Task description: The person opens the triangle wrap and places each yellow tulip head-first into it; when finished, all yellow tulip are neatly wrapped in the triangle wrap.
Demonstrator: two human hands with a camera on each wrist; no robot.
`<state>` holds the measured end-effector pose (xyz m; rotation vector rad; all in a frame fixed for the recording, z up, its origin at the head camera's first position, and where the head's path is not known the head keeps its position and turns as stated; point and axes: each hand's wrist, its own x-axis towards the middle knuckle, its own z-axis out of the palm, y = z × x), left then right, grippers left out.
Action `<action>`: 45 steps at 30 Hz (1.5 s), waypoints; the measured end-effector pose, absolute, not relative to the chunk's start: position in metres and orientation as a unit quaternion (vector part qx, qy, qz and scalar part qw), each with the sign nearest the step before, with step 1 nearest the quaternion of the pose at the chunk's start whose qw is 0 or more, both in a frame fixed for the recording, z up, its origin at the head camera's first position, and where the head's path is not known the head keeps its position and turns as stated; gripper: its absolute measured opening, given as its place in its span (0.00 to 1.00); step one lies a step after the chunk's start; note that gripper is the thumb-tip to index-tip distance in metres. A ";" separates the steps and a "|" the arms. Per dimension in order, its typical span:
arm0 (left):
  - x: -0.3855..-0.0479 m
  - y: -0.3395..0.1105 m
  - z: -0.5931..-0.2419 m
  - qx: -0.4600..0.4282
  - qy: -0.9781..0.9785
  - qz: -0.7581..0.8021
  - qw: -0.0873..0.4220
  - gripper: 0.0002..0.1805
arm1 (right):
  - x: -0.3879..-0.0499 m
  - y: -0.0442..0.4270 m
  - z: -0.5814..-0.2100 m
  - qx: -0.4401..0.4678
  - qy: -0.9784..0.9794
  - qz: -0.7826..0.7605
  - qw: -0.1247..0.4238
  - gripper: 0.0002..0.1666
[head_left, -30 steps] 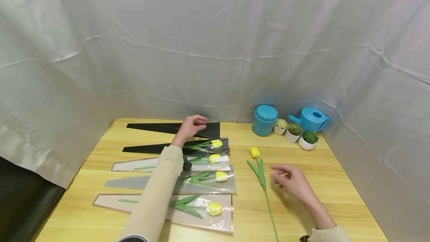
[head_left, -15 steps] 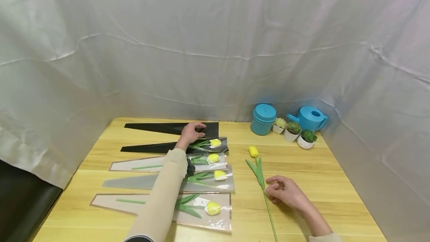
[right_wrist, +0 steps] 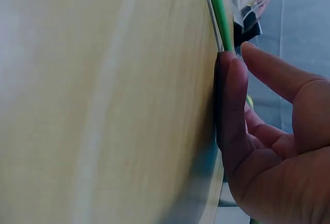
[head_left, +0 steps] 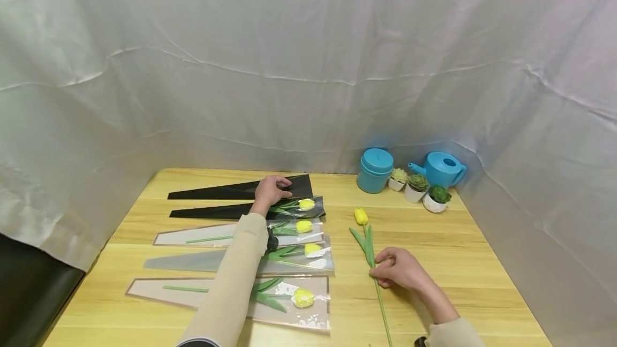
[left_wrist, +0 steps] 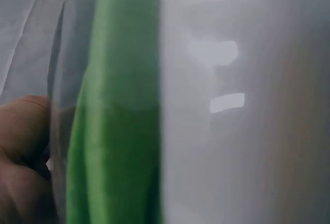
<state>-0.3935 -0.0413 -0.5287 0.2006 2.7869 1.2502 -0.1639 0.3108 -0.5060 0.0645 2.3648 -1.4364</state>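
Observation:
A black flower sleeve (head_left: 207, 191) lies at the back left, and my left hand (head_left: 271, 190) pinches it near its wide end. In the left wrist view, green leaves and shiny plastic fill most of the picture, while part of the left hand (left_wrist: 23, 157) shows at the edge. Right of the sleeves lies a loose artificial yellow tulip (head_left: 361, 216) with a long green stem. Thumb and fingers of my right hand (head_left: 402, 271) are at this stem, just below the leaves. The right wrist view shows the green stem (right_wrist: 220, 17) between the fingertips of the right hand (right_wrist: 278, 146).
Several sleeves with yellow tulips inside lie in a column below, among them a pink-edged sleeve (head_left: 313, 315) and a grey sleeve (head_left: 193, 261). At the back right stand a blue lidded canister (head_left: 375, 171), small potted succulents (head_left: 416, 187) and a blue watering can (head_left: 441, 169).
My right hand has moved left onto the tulip's stem. My left hand has come down on the black sleeve, whose narrow end has swung toward the front.

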 end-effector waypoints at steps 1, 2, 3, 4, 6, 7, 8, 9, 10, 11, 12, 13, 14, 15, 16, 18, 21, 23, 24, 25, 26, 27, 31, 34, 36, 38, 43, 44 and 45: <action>-0.393 -0.041 -0.529 0.061 0.910 0.408 0.039 0.18 | -0.165 0.311 -0.507 0.022 0.840 -0.509 0.187 0.24; -0.393 -0.041 -0.529 0.056 0.910 0.409 0.038 0.17 | -0.166 0.311 -0.508 0.021 0.840 -0.508 0.187 0.23; -0.393 -0.041 -0.529 0.051 0.910 0.409 0.037 0.16 | -0.168 0.311 -0.508 0.021 0.840 -0.509 0.188 0.22; -0.393 -0.041 -0.529 0.047 0.910 0.409 0.037 0.16 | -0.169 0.312 -0.509 0.021 0.839 -0.509 0.189 0.21; -0.393 -0.041 -0.530 0.043 0.911 0.410 0.036 0.16 | -0.170 0.313 -0.510 0.027 0.837 -0.511 0.193 0.20; -0.393 -0.040 -0.530 0.043 0.911 0.410 0.035 0.15 | -0.170 0.313 -0.511 0.031 0.836 -0.511 0.195 0.20; -0.393 -0.040 -0.530 0.044 0.911 0.410 0.034 0.15 | -0.171 0.313 -0.511 0.034 0.836 -0.511 0.196 0.20; -0.393 -0.039 -0.530 0.045 0.911 0.410 0.032 0.15 | -0.171 0.314 -0.511 0.037 0.836 -0.511 0.197 0.19; -0.393 -0.039 -0.530 0.047 0.909 0.412 0.031 0.15 | -0.171 0.314 -0.511 0.039 0.835 -0.512 0.197 0.19; -0.393 -0.038 -0.529 0.050 0.906 0.419 0.033 0.16 | -0.171 0.314 -0.511 0.042 0.835 -0.512 0.197 0.19; -0.393 -0.038 -0.529 0.054 0.900 0.430 0.035 0.16 | -0.171 0.313 -0.511 0.044 0.834 -0.513 0.197 0.18; -0.392 -0.037 -0.529 0.060 0.893 0.445 0.040 0.17 | -0.171 0.313 -0.511 0.045 0.834 -0.514 0.197 0.18; -0.393 -0.037 -0.529 0.066 0.884 0.461 0.045 0.18 | -0.170 0.313 -0.511 0.047 0.833 -0.515 0.197 0.17; -0.393 -0.036 -0.529 0.075 0.872 0.481 0.051 0.19 | -0.170 0.312 -0.511 0.049 0.833 -0.515 0.197 0.17; -0.393 -0.035 -0.529 0.084 0.860 0.499 0.058 0.21 | -0.170 0.312 -0.512 0.049 0.833 -0.515 0.197 0.16; -0.393 -0.034 -0.531 0.100 0.839 0.531 0.072 0.23 | -0.170 0.312 -0.512 0.051 0.833 -0.515 0.197 0.15; -0.394 -0.033 -0.535 0.110 0.827 0.545 0.084 0.25 | -0.169 0.312 -0.513 0.050 0.834 -0.512 0.198 0.12; -0.393 -0.032 -0.539 0.103 0.829 0.543 0.089 0.25 | -0.169 0.311 -0.512 0.049 0.835 -0.510 0.199 0.10; -0.393 -0.032 -0.540 0.100 0.831 0.541 0.088 0.25 | -0.168 0.311 -0.512 0.048 0.837 -0.508 0.199 0.09; -0.393 -0.032 -0.541 0.097 0.834 0.537 0.086 0.24 | -0.168 0.311 -0.512 0.047 0.838 -0.505 0.200 0.08; -0.393 -0.032 -0.541 0.095 0.836 0.534 0.082 0.24 | -0.168 0.312 -0.512 0.046 0.840 -0.503 0.199 0.08; -0.393 -0.031 -0.542 0.094 0.838 0.532 0.077 0.23 | -0.168 0.312 -0.511 0.045 0.842 -0.500 0.198 0.07; -0.395 -0.029 -0.544 0.096 0.849 0.516 0.061 0.20 | -0.169 0.314 -0.511 0.036 0.848 -0.491 0.195 0.06; -0.396 -0.028 -0.545 0.097 0.857 0.504 0.052 0.18 | -0.169 0.316 -0.510 0.029 0.851 -0.487 0.194 0.06; -0.396 -0.028 -0.546 0.094 0.860 0.500 0.047 0.16 | -0.169 0.317 -0.510 0.024 0.852 -0.486 0.194 0.07; -0.396 -0.028 -0.547 0.087 0.858 0.505 0.044 0.14 | -0.169 0.318 -0.511 0.021 0.850 -0.487 0.197 0.07; -0.394 -0.029 -0.548 0.064 0.841 0.536 0.042 0.12 | -0.169 0.317 -0.512 0.018 0.848 -0.490 0.201 0.08; -0.394 -0.029 -0.548 0.061 0.836 0.544 0.041 0.12 | -0.169 0.317 -0.512 0.020 0.848 -0.490 0.201 0.08; -0.394 -0.029 -0.547 0.057 0.829 0.555 0.041 0.13 | -0.169 0.317 -0.513 0.021 0.848 -0.490 0.201 0.07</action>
